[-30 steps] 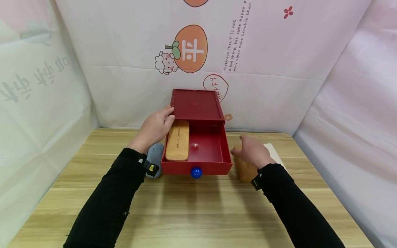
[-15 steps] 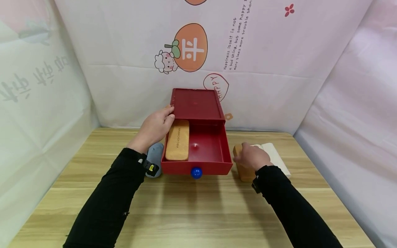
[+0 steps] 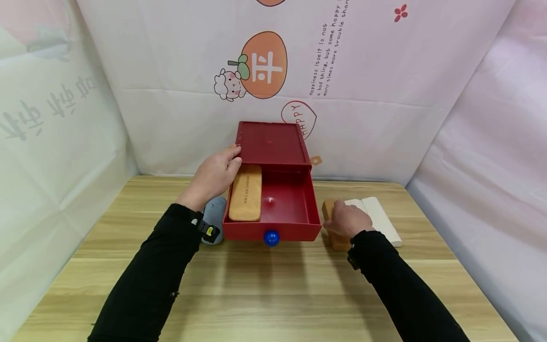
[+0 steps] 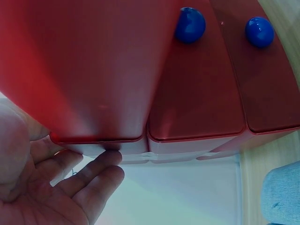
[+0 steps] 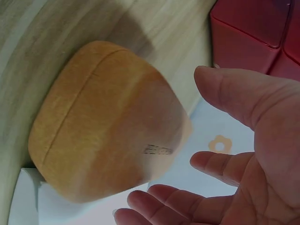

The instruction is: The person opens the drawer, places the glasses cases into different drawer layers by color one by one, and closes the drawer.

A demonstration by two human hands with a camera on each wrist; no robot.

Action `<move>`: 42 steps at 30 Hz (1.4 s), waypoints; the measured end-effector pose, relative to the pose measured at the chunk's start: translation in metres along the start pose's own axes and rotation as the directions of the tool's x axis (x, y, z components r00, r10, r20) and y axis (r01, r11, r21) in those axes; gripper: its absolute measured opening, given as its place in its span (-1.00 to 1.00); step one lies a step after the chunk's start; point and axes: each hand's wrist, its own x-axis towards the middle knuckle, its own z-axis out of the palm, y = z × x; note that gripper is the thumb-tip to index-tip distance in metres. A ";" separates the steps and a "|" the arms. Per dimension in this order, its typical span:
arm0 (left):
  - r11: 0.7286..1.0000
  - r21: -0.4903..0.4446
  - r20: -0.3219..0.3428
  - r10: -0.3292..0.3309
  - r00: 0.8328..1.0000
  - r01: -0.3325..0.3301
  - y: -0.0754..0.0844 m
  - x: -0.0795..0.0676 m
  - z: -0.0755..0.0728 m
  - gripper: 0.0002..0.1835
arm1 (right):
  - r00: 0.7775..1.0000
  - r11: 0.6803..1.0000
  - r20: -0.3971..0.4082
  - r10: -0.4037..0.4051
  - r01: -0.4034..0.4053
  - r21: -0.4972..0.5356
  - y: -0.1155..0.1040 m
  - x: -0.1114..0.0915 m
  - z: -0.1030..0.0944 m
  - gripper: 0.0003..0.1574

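A red cabinet point(image 3: 273, 142) of small drawers stands at the middle back of the table. Its top drawer point(image 3: 295, 232), with a blue knob point(image 3: 271, 238), is pulled out. Inside that drawer, on the left, lies a tan glasses case point(image 3: 246, 197) with printed lettering. My left hand point(image 3: 213, 178) rests its fingers and thumb against the cabinet's left side. To the right of the cabinet, my right hand point(image 3: 351, 219) hovers over a second tan glasses case point(image 5: 103, 126). In the right wrist view its thumb and fingers are spread, with a gap between them and the case.
Two white flat pieces point(image 3: 380, 221) lie beside the right tan case. A blue-grey rounded case point(image 3: 213, 213) lies left of the cabinet, partly under my left wrist. Printed white cloth point(image 3: 171, 128) hangs behind and on both sides of the wooden table point(image 3: 256, 299).
My right hand has come down towards the tan case on the right, uncovering more of the white pieces. The left hand and the drawer stay in place.
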 end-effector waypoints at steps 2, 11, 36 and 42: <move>1.000 0.000 -0.001 -0.001 1.000 0.001 0.000 0.000 0.001 -0.41 | 1.000 1.000 -0.001 0.000 0.000 -0.002 0.002 0.000 0.002 -0.43; 1.000 -0.005 -0.005 -0.009 1.000 0.009 0.000 0.001 0.001 -0.42 | 1.000 1.000 -0.005 0.016 -0.016 -0.022 0.008 0.004 0.006 -0.38; 1.000 0.000 -0.001 -0.011 1.000 0.011 0.001 0.001 0.001 -0.41 | 1.000 0.996 0.004 0.019 -0.019 -0.082 0.002 0.007 0.013 -0.55; 1.000 0.011 -0.008 -0.012 1.000 0.012 0.000 0.001 0.002 -0.41 | 1.000 0.996 -0.002 0.009 -0.009 -0.088 0.001 0.005 0.014 -0.51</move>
